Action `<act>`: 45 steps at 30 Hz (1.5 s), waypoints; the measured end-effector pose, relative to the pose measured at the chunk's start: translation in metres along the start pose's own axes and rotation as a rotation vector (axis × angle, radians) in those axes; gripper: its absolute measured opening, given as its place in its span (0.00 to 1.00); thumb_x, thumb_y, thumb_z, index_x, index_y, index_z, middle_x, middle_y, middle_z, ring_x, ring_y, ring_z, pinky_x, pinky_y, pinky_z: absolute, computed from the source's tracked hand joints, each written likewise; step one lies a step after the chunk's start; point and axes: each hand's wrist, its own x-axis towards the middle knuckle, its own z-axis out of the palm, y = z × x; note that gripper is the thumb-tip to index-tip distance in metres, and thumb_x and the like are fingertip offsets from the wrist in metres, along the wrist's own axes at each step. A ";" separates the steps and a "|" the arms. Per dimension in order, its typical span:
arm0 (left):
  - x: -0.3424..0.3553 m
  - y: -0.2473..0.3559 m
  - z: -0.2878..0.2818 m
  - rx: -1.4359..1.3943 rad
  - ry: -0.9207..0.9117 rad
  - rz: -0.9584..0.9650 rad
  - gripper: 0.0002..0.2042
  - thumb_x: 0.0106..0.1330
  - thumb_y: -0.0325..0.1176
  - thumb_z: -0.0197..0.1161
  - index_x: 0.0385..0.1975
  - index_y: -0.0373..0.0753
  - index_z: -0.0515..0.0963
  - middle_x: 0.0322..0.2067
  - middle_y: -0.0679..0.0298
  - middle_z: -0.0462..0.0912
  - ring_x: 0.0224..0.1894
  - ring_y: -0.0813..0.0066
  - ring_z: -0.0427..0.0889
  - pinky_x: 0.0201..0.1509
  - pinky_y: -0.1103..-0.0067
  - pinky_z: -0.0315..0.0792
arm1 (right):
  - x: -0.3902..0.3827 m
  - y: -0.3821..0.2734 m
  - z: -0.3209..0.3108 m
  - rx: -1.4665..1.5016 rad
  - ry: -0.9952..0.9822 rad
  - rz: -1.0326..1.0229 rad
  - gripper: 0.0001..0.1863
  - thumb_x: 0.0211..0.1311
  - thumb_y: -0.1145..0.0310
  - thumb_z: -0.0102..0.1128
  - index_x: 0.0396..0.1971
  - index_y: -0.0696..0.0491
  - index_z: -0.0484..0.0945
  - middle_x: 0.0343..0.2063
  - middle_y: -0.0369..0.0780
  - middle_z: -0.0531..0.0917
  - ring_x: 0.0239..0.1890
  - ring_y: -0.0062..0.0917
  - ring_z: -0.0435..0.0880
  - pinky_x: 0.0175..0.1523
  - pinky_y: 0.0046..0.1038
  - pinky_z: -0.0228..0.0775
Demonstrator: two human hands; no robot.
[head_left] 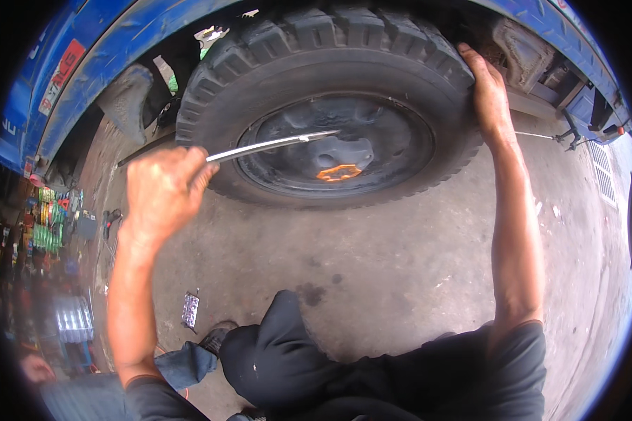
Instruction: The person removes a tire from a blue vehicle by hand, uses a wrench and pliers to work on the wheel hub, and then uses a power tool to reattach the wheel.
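Observation:
A large black truck tire (pixel 330 67) on a dark wheel (pixel 274 119) fills the upper middle, under a blue vehicle body. An orange ring (pixel 339 172) marks the wheel's hub. My left hand (pixel 163 186) is closed in a fist round a slim metal pry bar (pixel 260 147). The bar points right across the wheel face, its tip over the area above the hub; whether the tip touches the wheel I cannot tell. At the tire's right side, my right hand (pixel 490 95) grips the tread edge, some fingers hidden behind it.
Blue bodywork (pixel 109 52) arches over the tire. A small patterned object (pixel 190 309) lies on the concrete floor (pixel 379 259). At lower left are another person's hand (pixel 36 368) and a jeans leg (pixel 188 365), beside a cluttered area of colorful goods (pixel 49 228).

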 end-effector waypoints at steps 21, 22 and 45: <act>0.038 0.018 -0.011 0.097 -0.099 0.193 0.11 0.52 0.36 0.65 0.17 0.38 0.71 0.13 0.58 0.74 0.17 0.60 0.77 0.20 0.68 0.68 | -0.001 -0.053 0.022 -0.222 -0.031 -0.037 0.35 0.55 0.39 0.48 0.49 0.55 0.75 0.45 0.52 0.78 0.52 0.38 0.75 0.58 0.29 0.60; 0.046 0.015 -0.014 0.115 -0.124 0.207 0.11 0.52 0.36 0.64 0.18 0.37 0.71 0.13 0.57 0.74 0.18 0.60 0.77 0.20 0.68 0.68 | -0.001 -0.054 0.022 -0.195 -0.023 -0.039 0.35 0.54 0.39 0.48 0.49 0.55 0.75 0.45 0.52 0.78 0.52 0.37 0.74 0.58 0.29 0.60; -0.044 0.001 0.001 -0.054 -0.038 -0.219 0.09 0.54 0.36 0.65 0.21 0.40 0.75 0.17 0.60 0.77 0.20 0.59 0.77 0.23 0.69 0.67 | -0.003 0.029 0.000 0.092 0.017 -0.057 0.29 0.59 0.48 0.51 0.49 0.59 0.75 0.49 0.49 0.77 0.54 0.36 0.72 0.60 0.29 0.57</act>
